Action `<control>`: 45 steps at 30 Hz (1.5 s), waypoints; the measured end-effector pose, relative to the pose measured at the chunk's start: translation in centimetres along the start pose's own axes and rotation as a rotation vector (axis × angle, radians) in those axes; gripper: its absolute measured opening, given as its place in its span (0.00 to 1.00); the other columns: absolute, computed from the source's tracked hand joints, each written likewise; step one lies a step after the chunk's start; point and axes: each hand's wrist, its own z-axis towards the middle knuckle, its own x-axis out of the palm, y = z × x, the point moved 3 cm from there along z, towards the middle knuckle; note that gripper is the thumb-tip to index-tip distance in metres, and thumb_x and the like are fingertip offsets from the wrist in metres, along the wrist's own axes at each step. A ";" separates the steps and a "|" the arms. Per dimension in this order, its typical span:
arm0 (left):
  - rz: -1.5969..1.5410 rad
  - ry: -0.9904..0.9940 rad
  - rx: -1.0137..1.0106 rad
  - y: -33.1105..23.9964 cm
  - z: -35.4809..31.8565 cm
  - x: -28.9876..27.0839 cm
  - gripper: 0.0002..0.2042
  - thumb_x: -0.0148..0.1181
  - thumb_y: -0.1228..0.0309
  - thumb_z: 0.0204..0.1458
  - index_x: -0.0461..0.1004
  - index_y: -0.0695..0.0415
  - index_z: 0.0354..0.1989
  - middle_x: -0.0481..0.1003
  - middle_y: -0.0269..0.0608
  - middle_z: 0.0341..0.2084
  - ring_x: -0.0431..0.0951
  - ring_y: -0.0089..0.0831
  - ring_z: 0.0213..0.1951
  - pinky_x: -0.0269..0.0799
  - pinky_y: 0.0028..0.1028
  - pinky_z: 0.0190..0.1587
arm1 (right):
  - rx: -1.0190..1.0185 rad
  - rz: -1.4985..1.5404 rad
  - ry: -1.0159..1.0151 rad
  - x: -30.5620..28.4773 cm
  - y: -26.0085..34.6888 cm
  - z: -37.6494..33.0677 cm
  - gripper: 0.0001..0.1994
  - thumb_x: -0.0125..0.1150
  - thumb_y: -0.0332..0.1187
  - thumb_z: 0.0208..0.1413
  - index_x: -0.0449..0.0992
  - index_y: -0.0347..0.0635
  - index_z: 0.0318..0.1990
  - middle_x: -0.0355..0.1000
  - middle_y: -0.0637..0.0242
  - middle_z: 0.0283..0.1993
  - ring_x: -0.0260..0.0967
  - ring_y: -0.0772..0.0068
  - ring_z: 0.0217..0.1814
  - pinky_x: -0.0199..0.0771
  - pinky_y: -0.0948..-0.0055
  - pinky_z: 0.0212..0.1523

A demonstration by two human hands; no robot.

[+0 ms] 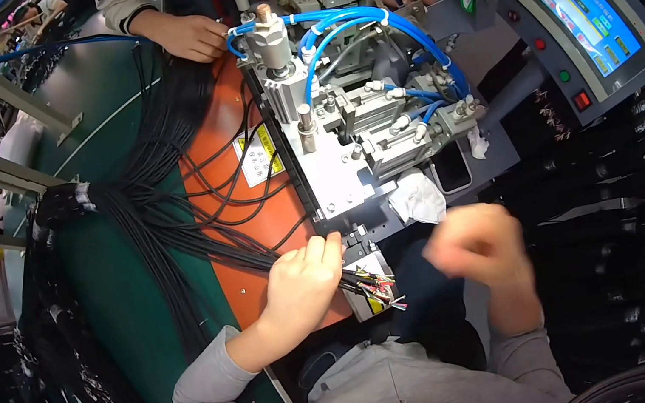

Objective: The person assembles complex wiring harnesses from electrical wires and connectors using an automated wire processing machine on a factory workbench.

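At the left, a green surface (103,305) was crossed by black cables (138,221), which were gathered by a pale band (84,196) and fanned rightward over an orange board (247,301). At the far end of that board, a co-worker's hand (192,36) was seen beside the machine, so care was called for there as well. On the near side, the left grip (302,283) was curled closed round some of the cables just behind their ends, and the coloured wire ends (376,285) were splayed unevenly to the right of it. For good handling, it was judged, the cables were best held by their black sheaths, with the tips evened and the fine wires neither crushed nor bent; slack was best allowed on the board, so that the loops there would not be dragged taut. Beyond the wire ends, the machine (326,171) was seen with its blue tubes (359,15), and fingers were best held well away from its working parts. A crumpled white cloth (418,197) was placed at its near right. Farther right, the right grip (481,247) was raised apart from the wires, its fingers bent but blurred; whether anything was pinched could not be told.
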 end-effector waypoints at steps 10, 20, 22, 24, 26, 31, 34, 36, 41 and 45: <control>-0.412 -0.095 0.094 0.6 -0.2 0.3 0.20 0.59 0.74 0.40 0.74 0.61 0.46 0.68 0.36 0.20 0.73 0.33 0.22 0.69 0.30 0.27 | -0.344 -0.121 0.059 7.1 -7.5 0.2 0.16 0.69 0.24 0.36 0.80 0.42 0.37 0.75 0.69 0.35 0.71 0.66 0.38 0.70 0.70 0.40; -0.324 -0.321 0.186 0.6 0.7 -1.7 0.15 0.64 0.71 0.44 0.76 0.60 0.42 0.74 0.39 0.37 0.76 0.30 0.32 0.72 0.25 0.28 | -0.105 -0.011 -0.388 6.3 -8.6 -0.7 0.09 0.70 0.20 0.40 0.79 0.35 0.33 0.77 0.61 0.33 0.74 0.68 0.33 0.73 0.75 0.35; -0.339 -0.313 0.178 0.7 0.4 -1.0 0.14 0.64 0.71 0.44 0.76 0.61 0.41 0.74 0.39 0.35 0.76 0.29 0.31 0.72 0.24 0.28 | -0.126 -0.031 -0.459 6.7 -8.0 -0.5 0.10 0.70 0.18 0.40 0.78 0.34 0.33 0.76 0.59 0.33 0.74 0.68 0.34 0.73 0.75 0.35; -0.377 -0.340 0.136 0.7 0.4 -0.5 0.11 0.64 0.71 0.45 0.76 0.61 0.37 0.75 0.37 0.29 0.75 0.29 0.26 0.73 0.24 0.27 | -0.023 0.206 -0.526 7.8 -8.6 -0.6 0.10 0.69 0.18 0.42 0.76 0.34 0.34 0.75 0.61 0.34 0.73 0.73 0.36 0.73 0.77 0.38; -0.406 -0.331 0.123 0.7 0.2 -0.1 0.10 0.63 0.71 0.45 0.75 0.61 0.35 0.74 0.38 0.28 0.76 0.29 0.26 0.72 0.24 0.26 | 0.040 0.392 -0.528 8.5 -8.6 -0.3 0.10 0.68 0.18 0.45 0.76 0.34 0.36 0.75 0.63 0.35 0.73 0.77 0.37 0.72 0.79 0.39; -0.445 -0.369 0.104 0.6 0.2 -0.1 0.06 0.61 0.72 0.46 0.74 0.59 0.31 0.73 0.37 0.26 0.75 0.28 0.25 0.69 0.24 0.23 | 0.125 0.335 -0.484 8.6 -8.9 -0.5 0.04 0.66 0.20 0.47 0.78 0.33 0.31 0.75 0.62 0.34 0.72 0.74 0.37 0.71 0.78 0.39; -0.445 -0.364 0.089 0.4 0.1 0.0 0.05 0.61 0.72 0.46 0.72 0.58 0.29 0.70 0.36 0.23 0.74 0.28 0.24 0.67 0.25 0.21 | 0.249 0.402 -0.397 7.6 -8.7 -0.1 0.03 0.66 0.21 0.47 0.78 0.33 0.30 0.74 0.62 0.32 0.72 0.74 0.36 0.70 0.78 0.39; -0.446 -0.313 0.082 0.2 0.4 -0.3 0.07 0.65 0.75 0.42 0.72 0.61 0.28 0.69 0.39 0.20 0.73 0.34 0.21 0.68 0.29 0.21 | 0.250 0.498 -0.486 7.8 -8.6 -0.2 0.04 0.67 0.21 0.46 0.78 0.33 0.29 0.74 0.62 0.32 0.72 0.74 0.36 0.70 0.79 0.38; -0.412 -0.293 0.055 -0.2 0.2 0.1 0.07 0.62 0.73 0.44 0.69 0.59 0.25 0.65 0.37 0.20 0.70 0.31 0.21 0.66 0.28 0.20 | 0.067 -0.083 -0.505 7.7 -7.6 -0.2 0.06 0.70 0.22 0.42 0.77 0.36 0.27 0.73 0.62 0.29 0.71 0.70 0.32 0.69 0.75 0.35; -0.351 -0.244 0.052 -0.2 0.0 0.0 0.08 0.60 0.72 0.46 0.66 0.57 0.24 0.64 0.36 0.22 0.70 0.28 0.23 0.67 0.26 0.20 | 0.152 -0.104 -0.361 7.0 -7.2 0.1 0.05 0.68 0.23 0.44 0.76 0.36 0.28 0.73 0.62 0.29 0.71 0.70 0.33 0.69 0.75 0.35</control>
